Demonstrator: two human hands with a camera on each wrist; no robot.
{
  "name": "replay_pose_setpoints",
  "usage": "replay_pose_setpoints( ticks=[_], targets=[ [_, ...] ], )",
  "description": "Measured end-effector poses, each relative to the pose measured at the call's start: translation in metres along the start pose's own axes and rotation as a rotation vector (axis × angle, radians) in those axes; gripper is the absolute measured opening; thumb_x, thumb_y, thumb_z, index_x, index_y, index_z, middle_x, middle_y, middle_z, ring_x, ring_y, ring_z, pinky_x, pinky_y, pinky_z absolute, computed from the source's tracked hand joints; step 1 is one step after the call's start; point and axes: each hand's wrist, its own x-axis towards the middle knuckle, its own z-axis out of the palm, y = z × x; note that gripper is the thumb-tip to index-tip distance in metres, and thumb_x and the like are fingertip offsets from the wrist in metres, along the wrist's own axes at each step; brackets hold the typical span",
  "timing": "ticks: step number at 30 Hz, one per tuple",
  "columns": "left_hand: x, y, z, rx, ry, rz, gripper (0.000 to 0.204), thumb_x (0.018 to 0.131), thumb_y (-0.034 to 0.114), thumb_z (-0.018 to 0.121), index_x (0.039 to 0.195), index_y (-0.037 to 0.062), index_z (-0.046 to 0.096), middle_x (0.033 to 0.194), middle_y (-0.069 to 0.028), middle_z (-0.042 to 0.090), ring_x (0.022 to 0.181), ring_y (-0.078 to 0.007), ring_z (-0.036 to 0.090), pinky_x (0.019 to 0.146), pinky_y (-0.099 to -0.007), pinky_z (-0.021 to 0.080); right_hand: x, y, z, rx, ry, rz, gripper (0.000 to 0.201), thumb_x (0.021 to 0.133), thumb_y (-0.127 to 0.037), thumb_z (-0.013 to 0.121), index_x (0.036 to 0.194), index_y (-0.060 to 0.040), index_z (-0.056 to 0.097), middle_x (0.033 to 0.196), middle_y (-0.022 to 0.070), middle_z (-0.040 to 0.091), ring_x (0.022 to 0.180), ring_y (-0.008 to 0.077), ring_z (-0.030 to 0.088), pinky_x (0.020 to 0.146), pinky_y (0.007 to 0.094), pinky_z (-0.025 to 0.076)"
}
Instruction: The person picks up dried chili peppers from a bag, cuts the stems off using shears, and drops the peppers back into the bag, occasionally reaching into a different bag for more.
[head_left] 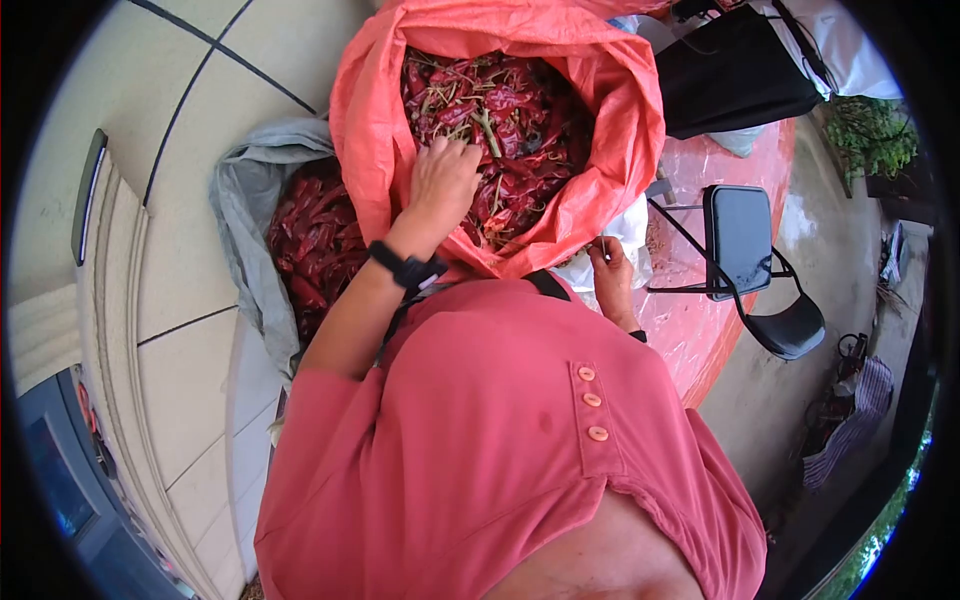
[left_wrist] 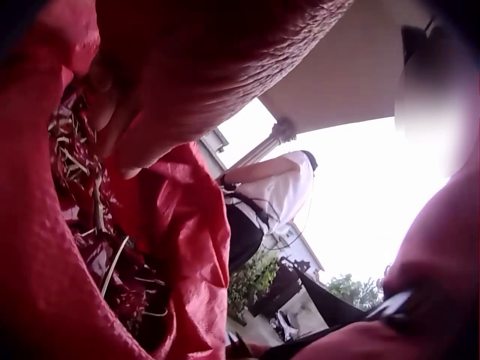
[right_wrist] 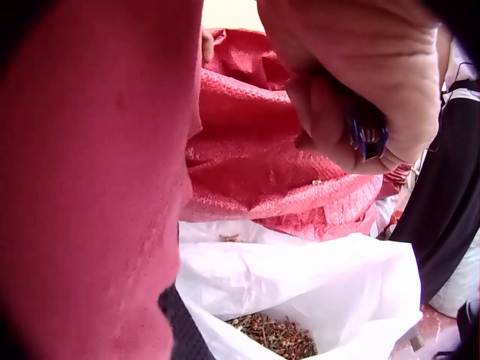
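Note:
My left hand, with a dark band at the wrist, reaches over the rim of a red woven sack. Its fingers bend down onto dried red chillies inside, mixed with pale stems; the fingertips are hidden, so I cannot tell whether they pinch a chilli. To the right, outside the sack's near rim, my right hand is curled round a small dark blue tool with a metal coil. Below that hand in the right wrist view, a white bag holds brownish-red bits and stems.
A grey sack of red chillies stands at the left. A black folding chair is on the right, near clear plastic sheeting. Beyond the sack, another person wears a white top. Green plants lie farther right.

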Motion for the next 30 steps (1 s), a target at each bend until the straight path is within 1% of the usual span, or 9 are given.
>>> replay_pose_setpoints(
  ticks=[3,7,11,14,19,23,26,27,30],
  targets=[
    [0.011,-0.014,0.032,0.146,-0.027,0.068,0.015,0.078,0.013,0.066,0.091,0.0062,0.061,0.087,-0.0107,0.06,0.09,-0.0298,0.055,0.077,-0.0417,0.044,-0.004,-0.008,0.001,-0.021,-0.015,-0.002,0.007,0.089,-0.006,0.058,0.094,-0.0006,0.06,0.078,0.0006,0.058,0.072,0.0077,0.048,0.067,0.0242,0.043],
    [0.015,-0.023,0.033,0.173,-0.015,-0.012,0.015,0.084,0.017,0.061,0.093,0.0051,0.06,0.087,-0.0115,0.063,0.085,-0.0319,0.058,0.074,-0.0439,0.046,-0.016,-0.021,-0.005,-0.034,0.03,0.001,0.01,0.089,-0.007,0.06,0.095,0.0006,0.06,0.078,0.0018,0.059,0.073,0.0075,0.05,0.068,0.0245,0.044],
    [0.005,-0.006,-0.014,-0.258,0.067,-0.413,0.014,0.092,0.014,0.056,0.097,0.0011,0.055,0.09,-0.0145,0.067,0.081,-0.0322,0.065,0.071,-0.0409,0.051,-0.013,-0.056,-0.006,-0.07,0.05,-0.035,0.012,0.089,-0.008,0.061,0.096,0.0014,0.06,0.078,0.0036,0.059,0.073,0.0079,0.051,0.068,0.0247,0.044],
    [-0.013,-0.008,-0.042,-0.554,0.261,-0.373,0.014,0.091,0.013,0.055,0.101,0.0037,0.054,0.087,-0.0184,0.066,0.083,-0.0357,0.066,0.071,-0.0443,0.051,0.01,-0.083,0.005,-0.172,-0.024,-0.106,0.014,0.087,-0.012,0.063,0.095,-0.0004,0.061,0.079,0.0083,0.061,0.072,0.0137,0.055,0.068,0.0275,0.046],
    [-0.052,-0.018,-0.091,-0.282,0.311,-0.542,0.019,0.089,0.012,0.056,0.107,0.0044,0.053,0.091,-0.018,0.067,0.082,-0.0352,0.066,0.073,-0.044,0.05,0.061,-0.094,0.052,-0.419,-0.106,-0.413,0.021,0.086,-0.021,0.064,0.1,-0.0055,0.059,0.091,0.0154,0.063,0.08,0.0317,0.063,0.07,0.0398,0.05],
    [-0.085,-0.046,-0.108,-0.057,0.224,-0.686,0.021,0.089,0.014,0.055,0.109,0.0061,0.053,0.09,-0.0169,0.067,0.081,-0.0368,0.065,0.071,-0.046,0.049,0.077,-0.099,0.083,-0.698,-0.178,-0.38,0.025,0.086,-0.025,0.063,0.103,-0.0084,0.053,0.099,0.0142,0.062,0.091,0.0354,0.062,0.073,0.0457,0.05],
    [-0.106,-0.062,-0.109,0.187,0.124,-0.781,0.024,0.088,0.01,0.057,0.11,0.0027,0.055,0.093,-0.0149,0.068,0.08,-0.032,0.066,0.073,-0.0402,0.05,0.08,-0.101,0.094,-0.745,-0.217,-0.378,0.025,0.085,-0.023,0.063,0.104,-0.0091,0.054,0.101,0.0135,0.062,0.091,0.0354,0.063,0.074,0.0454,0.051],
    [-0.112,-0.067,-0.107,0.296,0.195,-0.604,0.027,0.087,0.008,0.058,0.113,0.0025,0.056,0.098,-0.0148,0.068,0.082,-0.0321,0.065,0.074,-0.0419,0.05,0.081,-0.1,0.096,-0.728,-0.218,-0.383,0.025,0.085,-0.023,0.063,0.104,-0.0092,0.055,0.101,0.0135,0.062,0.091,0.0359,0.062,0.074,0.0456,0.051],
    [-0.113,-0.064,-0.097,0.187,0.323,-0.501,0.027,0.088,0.006,0.057,0.115,0.0017,0.057,0.102,-0.0137,0.068,0.085,-0.0277,0.066,0.075,-0.0378,0.052,0.081,-0.098,0.092,-0.659,-0.196,-0.362,0.023,0.085,-0.022,0.063,0.103,-0.0084,0.056,0.099,0.0123,0.064,0.089,0.0342,0.063,0.072,0.0435,0.05]
  ],
)
